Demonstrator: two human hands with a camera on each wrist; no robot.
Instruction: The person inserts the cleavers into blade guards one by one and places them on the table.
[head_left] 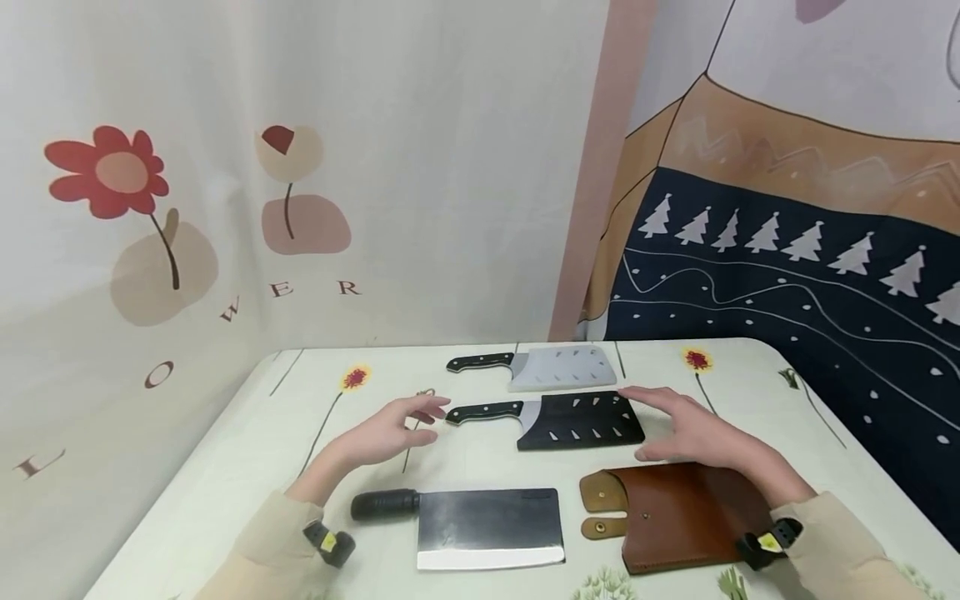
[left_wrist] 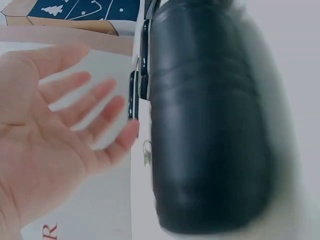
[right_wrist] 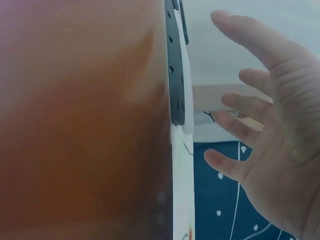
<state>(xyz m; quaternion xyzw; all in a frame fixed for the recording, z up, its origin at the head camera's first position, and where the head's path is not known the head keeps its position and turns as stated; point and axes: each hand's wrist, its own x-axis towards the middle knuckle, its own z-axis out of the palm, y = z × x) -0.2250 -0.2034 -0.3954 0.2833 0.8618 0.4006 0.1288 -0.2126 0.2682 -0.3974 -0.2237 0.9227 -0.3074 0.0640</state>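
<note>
My left hand (head_left: 386, 432) hovers with loosely spread fingers beside the black handle of the middle cleaver (head_left: 483, 412), whose blade is in a black cover (head_left: 581, 421) with slots. At the far end of that cover is my right hand (head_left: 697, 429), fingers spread; whether its fingertips touch the cover I cannot tell. Neither hand grips anything. Behind lies a second cleaver (head_left: 480, 361) with a whitish slotted cover (head_left: 566, 368). Nearest me, a bare-bladed cleaver (head_left: 487, 525) has a thick black handle (left_wrist: 210, 120), large in the left wrist view. A brown leather sheath (head_left: 682, 512) lies below my right hand.
Everything lies on a table with a pale flower-printed cloth (head_left: 300, 417). Behind it hangs a light printed curtain (head_left: 450, 167), with a dark tree-patterned cloth (head_left: 787, 275) at the right. Each wrist wears a black strap with a small device.
</note>
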